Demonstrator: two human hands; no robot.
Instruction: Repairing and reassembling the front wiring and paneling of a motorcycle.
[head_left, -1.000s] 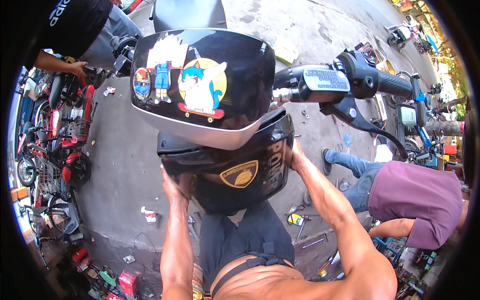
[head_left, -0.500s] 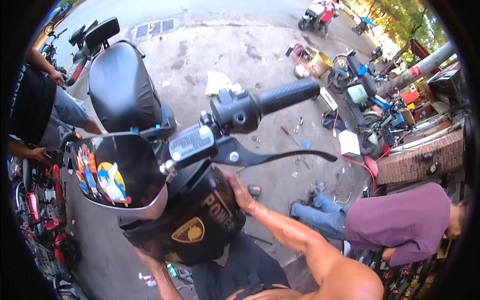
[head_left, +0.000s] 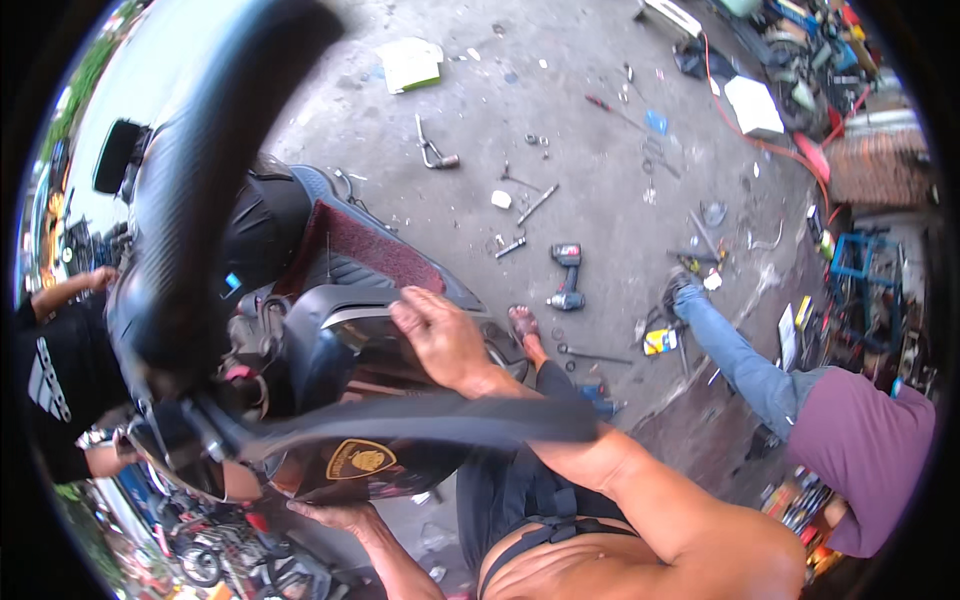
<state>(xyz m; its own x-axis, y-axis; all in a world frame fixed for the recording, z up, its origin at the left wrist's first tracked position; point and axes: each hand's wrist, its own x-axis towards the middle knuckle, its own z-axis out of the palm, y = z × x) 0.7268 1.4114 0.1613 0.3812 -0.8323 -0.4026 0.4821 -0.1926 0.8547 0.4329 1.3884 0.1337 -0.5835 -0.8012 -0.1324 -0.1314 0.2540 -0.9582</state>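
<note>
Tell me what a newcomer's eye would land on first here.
Probably the big, blurred black handlebar grip looming at the upper left, with its dark lever sweeping across the middle. Next comes the gold shield badge on the glossy black panel below the lever, with the right hand at the panel's upper part and the left hand at its lower edge. The purple shirt stands out at far right.

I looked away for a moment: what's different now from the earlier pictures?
The whole view has shifted; in it, the handlebar grip has gone from the right to the upper left. The right hand has moved from the side of the black panel to over its upper edge, fingers stretched. The left hand is still at the panel's lower edge.
</note>
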